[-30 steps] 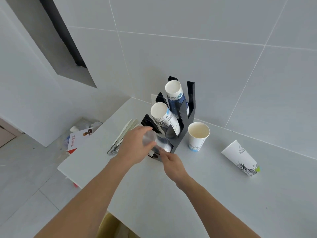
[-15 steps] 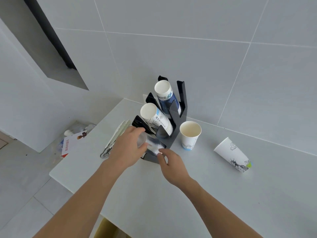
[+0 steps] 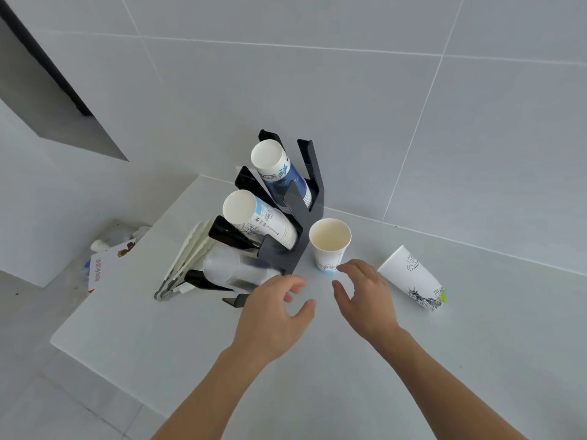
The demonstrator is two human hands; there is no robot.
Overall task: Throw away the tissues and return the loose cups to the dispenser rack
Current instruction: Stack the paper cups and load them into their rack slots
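A black dispenser rack (image 3: 300,214) stands on the white counter (image 3: 317,376) against the tiled wall. It holds a blue-printed paper cup stack (image 3: 279,173) on top, a white paper cup stack (image 3: 257,222) in the middle and clear plastic cups (image 3: 235,269) at the bottom. One loose paper cup (image 3: 329,244) stands upright right of the rack. Another loose paper cup (image 3: 413,277) lies on its side farther right. My left hand (image 3: 273,315) hovers open just in front of the rack. My right hand (image 3: 365,296) is open, its fingertips close to the upright cup's base.
A flat white folded item with a metal clip (image 3: 185,265) lies left of the rack near the counter's left edge. Below on the floor sits a bin area with rubbish and a red-and-white paper (image 3: 104,262). The tiled wall (image 3: 349,106) closes the back.
Both hands have let go of the clear plastic cups, which now rest in the rack's bottom slot. The hands moved back and to the right, toward the upright paper cup.
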